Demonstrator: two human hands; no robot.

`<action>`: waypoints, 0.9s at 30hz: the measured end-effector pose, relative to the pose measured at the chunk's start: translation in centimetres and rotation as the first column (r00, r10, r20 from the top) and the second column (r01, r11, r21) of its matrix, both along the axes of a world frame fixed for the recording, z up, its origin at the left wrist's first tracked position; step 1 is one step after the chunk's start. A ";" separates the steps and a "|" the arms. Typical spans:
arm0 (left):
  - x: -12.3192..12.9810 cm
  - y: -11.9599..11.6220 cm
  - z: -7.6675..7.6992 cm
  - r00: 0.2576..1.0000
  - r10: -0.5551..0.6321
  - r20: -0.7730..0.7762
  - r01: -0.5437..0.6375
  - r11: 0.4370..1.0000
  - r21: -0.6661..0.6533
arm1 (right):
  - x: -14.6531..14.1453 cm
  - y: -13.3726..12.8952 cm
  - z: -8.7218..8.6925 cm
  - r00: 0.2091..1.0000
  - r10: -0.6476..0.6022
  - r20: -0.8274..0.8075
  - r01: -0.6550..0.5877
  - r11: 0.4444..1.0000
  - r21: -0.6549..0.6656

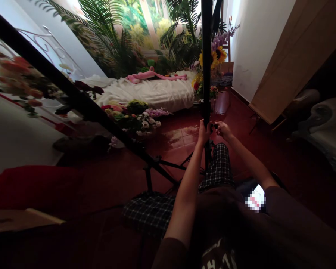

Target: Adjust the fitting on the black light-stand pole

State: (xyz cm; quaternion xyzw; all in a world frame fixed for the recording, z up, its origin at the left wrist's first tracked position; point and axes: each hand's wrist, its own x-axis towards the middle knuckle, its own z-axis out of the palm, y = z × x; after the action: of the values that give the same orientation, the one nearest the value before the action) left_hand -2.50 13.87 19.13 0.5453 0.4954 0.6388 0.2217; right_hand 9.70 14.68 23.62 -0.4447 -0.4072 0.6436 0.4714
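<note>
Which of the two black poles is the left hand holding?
The upright pole, on the right; the slanting pole, on the left, has no hand on it.

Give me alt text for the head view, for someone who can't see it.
A person's left hand holds an upright black pole, with the right hand at a small dark part beside it. A second black pole slants across the left; beyond are flowers and a white-draped bed.

Glossy red tile floor (182, 136); matt black pole (206, 74).
</note>
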 end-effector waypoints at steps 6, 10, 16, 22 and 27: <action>0.0 -0.1 -0.1 1.000 -0.004 -0.012 0.004 1.000 0.002 | -1.0 -0.7 0.7 0.993 0.060 -0.097 -0.071 0.991 -0.115; -0.1 -0.1 -0.3 1.000 -0.014 0.000 0.014 1.000 -0.015 | -1.2 -2.2 -0.6 0.999 -0.029 -0.025 0.029 0.999 0.013; -0.1 -0.2 -0.3 1.000 -0.019 0.002 0.019 1.000 -0.018 | -0.6 -2.5 -3.0 0.983 -0.032 0.181 -0.037 0.931 0.363; -0.2 -0.3 -0.2 1.000 -0.012 0.001 0.012 0.999 -0.031 | 0.5 -2.5 -4.5 0.967 0.038 0.252 -0.143 0.899 0.415; 0.0 -0.2 -0.2 1.000 -0.015 0.007 0.015 0.999 -0.042 | 1.2 -2.4 -4.6 0.930 -0.050 0.365 -0.146 0.859 0.490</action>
State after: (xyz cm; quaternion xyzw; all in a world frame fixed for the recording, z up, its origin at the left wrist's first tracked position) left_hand -2.53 13.69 18.90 0.5422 0.5039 0.6283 0.2396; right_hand 10.93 12.24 18.99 -0.4055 -0.6542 0.4307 0.4713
